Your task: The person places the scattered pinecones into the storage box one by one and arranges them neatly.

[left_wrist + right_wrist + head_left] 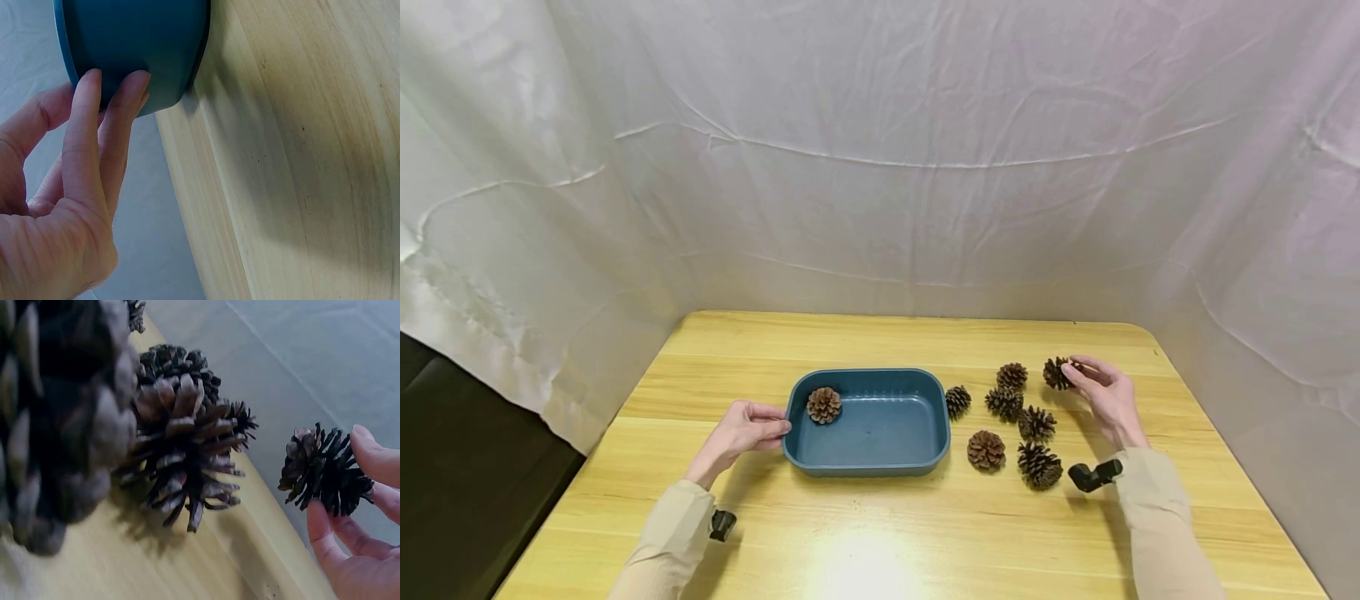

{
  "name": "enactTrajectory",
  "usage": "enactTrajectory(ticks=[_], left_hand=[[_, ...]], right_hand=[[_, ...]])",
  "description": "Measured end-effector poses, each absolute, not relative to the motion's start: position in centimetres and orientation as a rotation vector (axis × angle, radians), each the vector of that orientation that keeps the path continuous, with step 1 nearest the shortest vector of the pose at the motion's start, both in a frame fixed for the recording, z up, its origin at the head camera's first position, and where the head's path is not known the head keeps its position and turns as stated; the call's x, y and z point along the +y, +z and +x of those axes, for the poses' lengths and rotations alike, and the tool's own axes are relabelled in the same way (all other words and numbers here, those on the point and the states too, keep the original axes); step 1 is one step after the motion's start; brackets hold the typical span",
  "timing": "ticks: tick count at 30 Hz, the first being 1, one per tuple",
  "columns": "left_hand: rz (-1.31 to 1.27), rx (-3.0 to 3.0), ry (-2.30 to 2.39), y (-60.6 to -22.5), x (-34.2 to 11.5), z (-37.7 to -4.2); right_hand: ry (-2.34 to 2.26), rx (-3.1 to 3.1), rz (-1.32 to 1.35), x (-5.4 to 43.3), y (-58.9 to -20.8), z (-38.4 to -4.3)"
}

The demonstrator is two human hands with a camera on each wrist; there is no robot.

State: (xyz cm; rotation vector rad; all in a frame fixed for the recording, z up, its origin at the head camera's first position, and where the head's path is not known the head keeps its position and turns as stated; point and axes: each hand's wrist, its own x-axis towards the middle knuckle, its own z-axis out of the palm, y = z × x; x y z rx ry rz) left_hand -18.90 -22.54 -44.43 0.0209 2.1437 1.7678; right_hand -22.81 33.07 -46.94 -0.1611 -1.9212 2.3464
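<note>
A dark blue rectangular plastic basin [868,463] stands on the wooden table, with one brown pine cone [824,405] inside at its left end. My left hand [747,430] is at the basin's left end. In the left wrist view, extended fingers [84,137] touch the basin's outer wall [140,50]. Over at the right, my right hand [1108,398] pinches a dark pine cone [1054,373] between thumb and fingers. In the right wrist view this cone [322,472] shows between the fingertips; whether it touches the table, I cannot tell.
Several loose pine cones [1003,403] lie between the basin and my right hand, among them a reddish-brown one [986,451] and a large dark one [1039,465] in front. Pale cloth [925,208] hangs behind the table [760,333] and at both sides.
</note>
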Motion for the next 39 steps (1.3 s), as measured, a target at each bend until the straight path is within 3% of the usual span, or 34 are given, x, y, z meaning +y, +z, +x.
enactTrajectory(ticks=[8,20,39], left_hand=[[0.02,2.148,1.762,-44.5,-22.6,-18.9],[0.028,2.148,1.762,-44.5,-22.6,-18.9],[0.026,2.16,1.756,-44.3,-22.5,-18.9]], right_hand=[[2.26,-2.05,-0.155,32.4,-46.2,-23.0],[1.724,-2.582,-0.071,31.1,-44.2,-23.7],[1.807,-2.581,0.022,26.7,-41.3,-24.6]])
